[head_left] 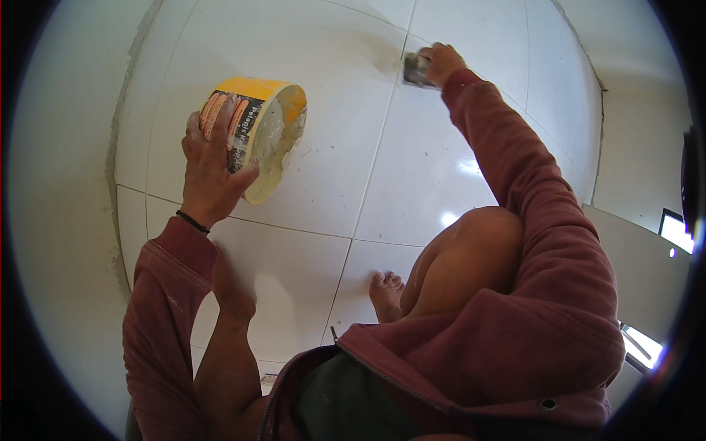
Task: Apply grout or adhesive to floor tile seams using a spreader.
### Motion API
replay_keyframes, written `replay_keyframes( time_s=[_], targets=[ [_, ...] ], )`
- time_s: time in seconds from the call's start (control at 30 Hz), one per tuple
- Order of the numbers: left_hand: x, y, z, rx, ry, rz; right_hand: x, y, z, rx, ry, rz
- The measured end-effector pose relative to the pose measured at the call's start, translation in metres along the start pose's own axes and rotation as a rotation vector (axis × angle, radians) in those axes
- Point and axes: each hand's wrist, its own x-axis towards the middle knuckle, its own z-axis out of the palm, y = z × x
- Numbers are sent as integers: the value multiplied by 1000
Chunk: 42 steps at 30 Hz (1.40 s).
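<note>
My left hand [217,165] grips a yellow bucket [254,88] with a dark label, tipped so that its mouth faces right; pale grey-green residue coats its inside. Up at the top right, my right hand [440,62] is closed on a dark grey, smeared pad [415,70], perhaps a sponge or float, held on the white floor tiles [331,162] at a thin joint line. The pad's far side is partly hidden by my fingers.
Pale walls [59,220] border the tiles, with a rough grey strip along the left edge. My bare feet [386,294] and bent knees are below the hands. Bright rectangular openings [676,231] show at the right rim.
</note>
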Motion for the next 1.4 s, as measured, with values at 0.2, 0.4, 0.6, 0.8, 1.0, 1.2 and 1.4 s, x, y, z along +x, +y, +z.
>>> replay_keyframes(
  time_s=[0.2, 0.4, 0.6, 0.8, 1.0, 1.2, 1.4],
  targets=[
    [6, 1, -4, 48, 58, 115, 13, 3, 3, -258, -26, 25],
    [6, 2, -3, 87, 74, 94, 22, 6, 8, -41, 44, -16],
    [6, 3, -4, 62, 75, 115, 34, 15, 7, -121, 79, -67],
    [3, -2, -2, 49, 53, 99, 48, 30, 11, 681, 65, 5],
    [5, -5, -2, 36, 49, 129, 30, 17, 23, 525, -23, -214],
    [8, -5, -4, 59, 28, 117, 18, 16, 17, 384, -364, -334],
    [8, -7, -3, 59, 36, 175, 44, 13, 10, 132, 284, -122]
  ],
)
